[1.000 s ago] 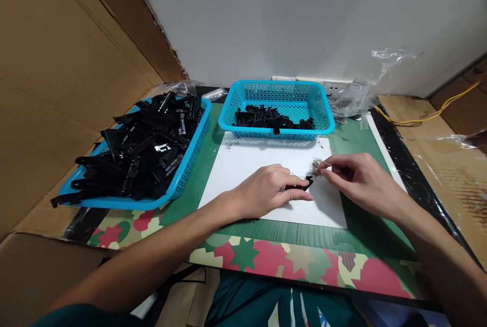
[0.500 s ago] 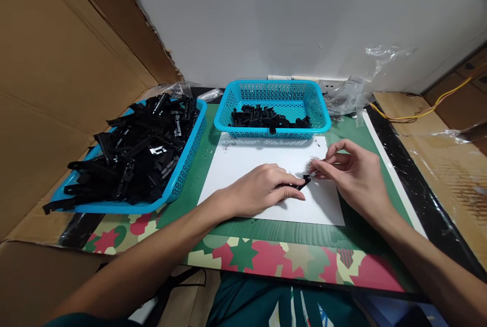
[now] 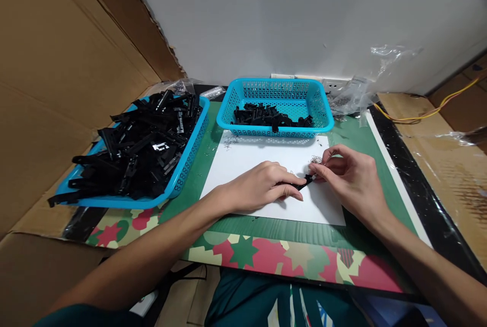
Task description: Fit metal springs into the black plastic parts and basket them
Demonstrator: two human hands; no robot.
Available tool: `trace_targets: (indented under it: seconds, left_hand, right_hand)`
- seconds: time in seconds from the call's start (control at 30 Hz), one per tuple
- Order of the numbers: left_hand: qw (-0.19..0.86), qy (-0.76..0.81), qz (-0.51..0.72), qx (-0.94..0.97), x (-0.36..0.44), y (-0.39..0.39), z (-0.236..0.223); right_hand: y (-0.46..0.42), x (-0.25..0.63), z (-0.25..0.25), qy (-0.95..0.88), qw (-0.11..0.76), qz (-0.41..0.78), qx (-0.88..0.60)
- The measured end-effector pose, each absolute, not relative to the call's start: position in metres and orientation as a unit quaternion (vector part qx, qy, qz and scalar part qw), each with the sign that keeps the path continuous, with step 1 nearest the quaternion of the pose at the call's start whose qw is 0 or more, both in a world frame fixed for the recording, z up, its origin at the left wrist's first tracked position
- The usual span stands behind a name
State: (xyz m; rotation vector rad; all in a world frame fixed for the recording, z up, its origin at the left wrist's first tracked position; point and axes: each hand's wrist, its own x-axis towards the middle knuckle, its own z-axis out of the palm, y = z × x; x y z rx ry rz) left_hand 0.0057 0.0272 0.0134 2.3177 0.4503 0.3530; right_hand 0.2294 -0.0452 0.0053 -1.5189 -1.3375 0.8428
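Note:
My left hand rests on a white sheet and pinches a small black plastic part flat against it. My right hand is just to the right, thumb and forefinger pinched at the tip of that part, with something too small to make out between them. A little heap of tiny metal springs lies on the sheet just beyond my right fingers.
A blue basket heaped with long black plastic pieces stands at the left. A second blue basket with a few small black parts stands at the back. Clear plastic bags lie behind it. Cardboard walls the left side. A yellow cable runs at right.
My right hand has drawn back from the spring heap and closed in on the tip of the black part. My left hand has kept its hold in place.

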Motion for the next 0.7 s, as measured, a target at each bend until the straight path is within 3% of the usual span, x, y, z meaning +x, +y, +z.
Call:
trace_targets:
  seconds: [0.3, 0.43, 0.57, 0.7]
  left_hand:
    - [0.363, 0.188, 0.162, 0.898, 0.006, 0.025, 0.016]
    - [0.345, 0.197, 0.26, 0.88, 0.003, 0.031, 0.029]
    - [0.278, 0.247, 0.332, 0.867, 0.013, 0.056, 0.059]
    - [0.186, 0.294, 0.268, 0.898, 0.044, 0.088, 0.082]
  right_hand:
    - [-0.044, 0.228, 0.004, -0.555, 0.47, 0.331, -0.601]
    - [-0.042, 0.231, 0.008, -0.547, 0.509, 0.291, -0.597]
    - [-0.039, 0.232, 0.01, -0.535, 0.534, 0.302, -0.581]
    - [-0.04, 0.231, 0.009, -0.573, 0.513, 0.282, -0.573]
